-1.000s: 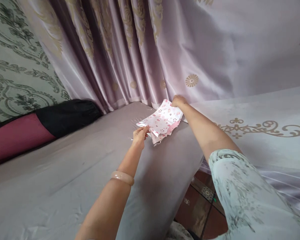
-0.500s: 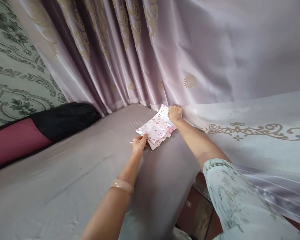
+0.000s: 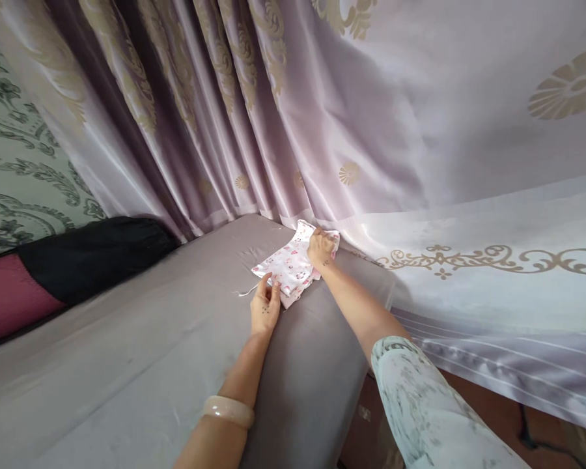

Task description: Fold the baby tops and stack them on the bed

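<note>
A small folded piece of white cloth (image 3: 287, 262) with a pink and red print lies near the far end of the grey-covered surface. A pinker layer shows at its near lower edge. My right hand (image 3: 321, 249) is closed on the cloth's right side, knuckles up, with some fabric bunched beyond it. At the near left edge, my left hand (image 3: 265, 305) touches the cloth, thumb and forefinger a little apart; its other fingers are partly hidden. A thin white string (image 3: 247, 292) trails out beside that hand. My left wrist bears a pale bangle (image 3: 228, 412).
The grey sheet (image 3: 141, 345) stretches under both arms. Along its far left side lies a black and dark pink bundle (image 3: 97, 257). A shiny lilac curtain (image 3: 381, 130) hangs at the back and right, close to my right hand. Reddish floor (image 3: 488, 404) shows at lower right.
My right hand has shifted inward over the cloth, with fabric now showing past its knuckles. The left thumb and forefinger have loosened from their earlier pinch. The view has turned slightly right.
</note>
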Action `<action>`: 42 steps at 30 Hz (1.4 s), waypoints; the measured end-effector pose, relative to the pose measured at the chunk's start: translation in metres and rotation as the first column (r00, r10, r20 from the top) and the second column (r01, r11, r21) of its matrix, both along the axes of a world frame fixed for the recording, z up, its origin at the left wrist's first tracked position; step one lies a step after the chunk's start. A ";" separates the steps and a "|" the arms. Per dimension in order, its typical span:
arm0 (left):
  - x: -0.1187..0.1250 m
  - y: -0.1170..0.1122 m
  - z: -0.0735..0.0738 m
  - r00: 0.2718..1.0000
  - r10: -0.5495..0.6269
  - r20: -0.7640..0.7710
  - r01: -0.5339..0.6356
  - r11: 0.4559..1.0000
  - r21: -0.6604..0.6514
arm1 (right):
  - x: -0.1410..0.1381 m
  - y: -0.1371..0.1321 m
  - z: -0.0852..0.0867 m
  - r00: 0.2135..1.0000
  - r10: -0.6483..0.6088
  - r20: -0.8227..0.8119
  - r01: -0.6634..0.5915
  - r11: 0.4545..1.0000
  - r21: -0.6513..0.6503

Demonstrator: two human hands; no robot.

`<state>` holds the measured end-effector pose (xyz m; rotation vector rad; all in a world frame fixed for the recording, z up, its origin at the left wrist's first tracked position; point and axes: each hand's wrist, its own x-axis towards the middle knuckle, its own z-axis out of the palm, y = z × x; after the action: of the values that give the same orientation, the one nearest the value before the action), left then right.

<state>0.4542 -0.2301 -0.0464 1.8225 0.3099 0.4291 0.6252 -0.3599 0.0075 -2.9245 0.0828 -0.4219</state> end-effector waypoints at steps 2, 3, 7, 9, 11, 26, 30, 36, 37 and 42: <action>-0.001 -0.001 0.001 1.000 -0.027 0.008 0.026 0.997 0.072 | 0.002 -0.002 -0.004 1.000 -0.012 -0.003 0.012 1.000 0.012; -0.001 -0.001 0.002 0.999 -0.032 0.011 0.031 0.995 0.100 | 0.003 -0.003 -0.005 1.000 -0.015 -0.009 0.015 1.000 0.016; 0.000 -0.001 0.000 1.000 -0.027 -0.001 0.027 0.988 0.155 | 0.008 -0.006 -0.006 0.998 -0.018 -0.052 0.019 1.000 0.025; 0.001 -0.001 -0.001 1.000 -0.025 -0.003 0.025 0.986 0.164 | 0.008 -0.006 -0.006 0.997 -0.012 -0.073 0.014 1.000 0.023; 0.002 -0.001 -0.003 1.000 -0.023 -0.006 0.024 0.986 0.163 | 0.007 -0.005 -0.006 0.997 -0.006 -0.083 0.007 1.000 0.013; -0.002 0.001 -0.005 0.999 -0.018 -0.046 0.024 0.988 0.152 | 0.007 -0.019 -0.028 0.999 0.010 -0.042 -0.012 0.998 -0.064; -0.003 0.001 -0.004 0.998 -0.021 -0.066 0.031 0.987 0.160 | 0.007 -0.019 -0.030 0.995 -0.018 -0.096 0.015 0.999 -0.032; -0.004 0.002 -0.001 0.993 -0.035 -0.117 0.058 0.979 0.198 | 0.002 -0.022 -0.020 0.993 0.013 -0.119 -0.018 0.999 -0.038; -0.004 0.002 0.000 0.990 -0.039 -0.132 0.066 0.975 0.210 | -0.001 -0.021 -0.018 0.993 0.032 -0.118 -0.037 0.998 -0.044; -0.005 0.005 0.003 0.981 -0.113 -0.155 0.147 0.963 0.224 | -0.031 0.003 -0.012 0.947 0.303 -0.109 -0.312 0.947 -0.078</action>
<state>0.4489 -0.2254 -0.0432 2.0969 0.2411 0.2532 0.5946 -0.3570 -0.0049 -2.9751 -0.3868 -0.2400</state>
